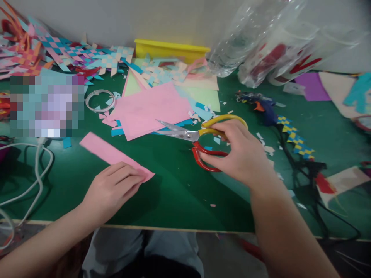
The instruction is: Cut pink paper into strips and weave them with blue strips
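Observation:
My left hand (116,189) is closed on the near end of a folded pink paper strip (106,150), pinching it between thumb and fingers just over the green tabletop (176,200). The strip slants up and to the left, away from me. In my right hand (240,150) is a pair of scissors (185,135) with one yellow and one red handle. Their blades point left, slightly parted, above the edge of some pink paper sheets (156,106). A gap separates the blades from the strip. Blue paper strips (118,132) lie partly under the sheets.
Woven paper pieces (87,54) heap up at the back left. A tape roll (100,101) and a white cable (39,173) lie on the left. Plastic-wrapped cups (301,54) stand at the back right. A black cord (285,146) crosses the right side among paper scraps.

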`<state>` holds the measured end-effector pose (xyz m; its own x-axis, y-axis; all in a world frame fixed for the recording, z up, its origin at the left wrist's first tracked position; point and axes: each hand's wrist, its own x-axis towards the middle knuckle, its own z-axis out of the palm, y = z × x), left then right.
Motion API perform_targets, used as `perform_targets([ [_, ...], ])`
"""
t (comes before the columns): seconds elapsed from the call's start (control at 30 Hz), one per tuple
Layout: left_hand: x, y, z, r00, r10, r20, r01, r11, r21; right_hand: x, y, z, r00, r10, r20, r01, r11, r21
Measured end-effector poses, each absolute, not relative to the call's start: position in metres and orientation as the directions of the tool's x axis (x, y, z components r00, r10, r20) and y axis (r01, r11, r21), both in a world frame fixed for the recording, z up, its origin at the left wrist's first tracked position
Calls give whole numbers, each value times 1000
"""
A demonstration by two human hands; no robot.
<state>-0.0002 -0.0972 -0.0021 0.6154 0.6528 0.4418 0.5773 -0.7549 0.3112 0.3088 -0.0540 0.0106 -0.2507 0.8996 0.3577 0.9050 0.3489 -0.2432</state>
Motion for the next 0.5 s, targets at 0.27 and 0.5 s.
perform_targets([
  [0.27,0,-94,0,453,784,425,615,-619,488,319,-56,21,-396,900,181,805,436,-402],
  [0.5,-1,-95,3,389,825,410,568,-566,598,315,-56,18,-528,845,89,763,518,-387],
])
